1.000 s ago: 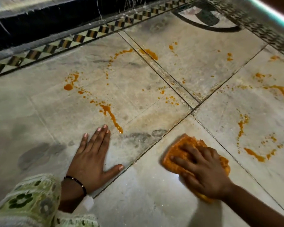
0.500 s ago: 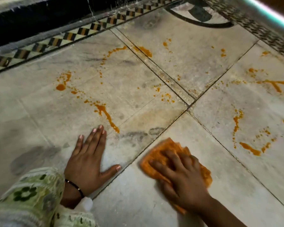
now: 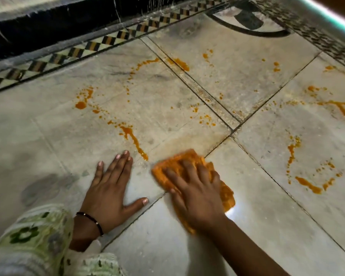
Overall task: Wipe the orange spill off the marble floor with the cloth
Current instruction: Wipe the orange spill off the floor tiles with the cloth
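**Cloth pressed to a marble floor amid an orange spill**

The right hand (image 3: 195, 193) lies palm down on an orange cloth (image 3: 189, 162), its fingers spread and nearly straight, pressing the fabric flat against the marble floor (image 3: 257, 226). The cloth is a folded, roughly rectangular pad; its long axis runs diagonally from upper left to lower right, with one corner pointing toward the left hand and the opposite end showing beyond the wrist side of the palm. It straddles a dark joint line between two slabs. Motion blur softens the cloth's lower edge.

The left hand (image 3: 110, 191) rests flat on the floor just beside the cloth, apart from it, fingers extended together and thumb stretched toward the cloth; it holds nothing. A thin dark bracelet (image 3: 91, 221) circles its wrist, above a green floral sleeve (image 3: 32, 236).

The orange spill (image 3: 134, 139) forms a streak whose near end lies between the left fingertips and the cloth's upper left corner, close to both. Further drops and streaks lie scattered across the slabs at centre and at right (image 3: 307, 184). A checkered border strip (image 3: 112, 39) runs along the far edge of the floor.
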Tool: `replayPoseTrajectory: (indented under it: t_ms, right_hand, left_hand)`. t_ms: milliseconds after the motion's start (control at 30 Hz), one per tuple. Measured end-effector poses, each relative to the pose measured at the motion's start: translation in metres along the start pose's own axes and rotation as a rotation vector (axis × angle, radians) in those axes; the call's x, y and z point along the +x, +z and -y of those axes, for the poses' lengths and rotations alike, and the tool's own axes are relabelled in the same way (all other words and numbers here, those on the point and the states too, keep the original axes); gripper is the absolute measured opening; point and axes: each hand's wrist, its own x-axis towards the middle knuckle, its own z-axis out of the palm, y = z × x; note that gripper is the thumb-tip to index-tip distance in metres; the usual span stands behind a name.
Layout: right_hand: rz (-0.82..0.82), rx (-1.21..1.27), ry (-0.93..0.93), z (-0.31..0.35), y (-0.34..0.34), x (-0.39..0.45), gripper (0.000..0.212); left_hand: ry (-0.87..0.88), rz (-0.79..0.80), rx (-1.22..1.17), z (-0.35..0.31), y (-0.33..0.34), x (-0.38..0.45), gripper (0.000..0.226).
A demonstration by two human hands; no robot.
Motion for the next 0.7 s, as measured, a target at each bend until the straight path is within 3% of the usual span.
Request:
replayPoseTrajectory:
  t_ms: [67,167,233,300,400,500,600,700]
  right_hand:
    - [0.022,-0.047,-0.024,-0.029,0.001,-0.028,0.051]
    - [0.028,-0.06,0.181,-0.067,-0.007,-0.032,0.052]
    - [0.005,-0.068,0.267,-0.052,-0.005,-0.023,0.052]
    - [-0.01,-0.046,0.181,-0.014,-0.001,-0.014,0.052]
    - [-0.051,-0.066,-0.144,0.033,0.009,0.017,0.054]
    - [-0.056,-0.139,-0.23,0.02,0.0,0.07,0.054]
    - [0.009,-0.123,-0.014,-0.038,-0.013,0.084,0.056]
    - [-0.04,-0.08,0.149,-0.063,-0.014,0.052,0.057]
  left_hand:
    - [-0.035,-0.039,-0.045,0.005,-0.004,0.001,0.1]
    - [-0.116,-0.114,-0.036,0.023,-0.015,0.007,0.106]
    - [-0.163,-0.12,-0.016,0.039,-0.021,0.015,0.109]
    - [-0.191,-0.087,-0.017,0.048,-0.021,0.022,0.113]
    - [-0.153,-0.035,0.04,0.051,-0.014,0.027,0.113]
    - [-0.133,-0.041,0.051,0.053,-0.011,0.026,0.109]
    - [-0.117,-0.053,0.045,0.054,-0.012,0.024,0.11]
    - [-0.132,-0.038,0.064,0.05,-0.014,0.027,0.108]
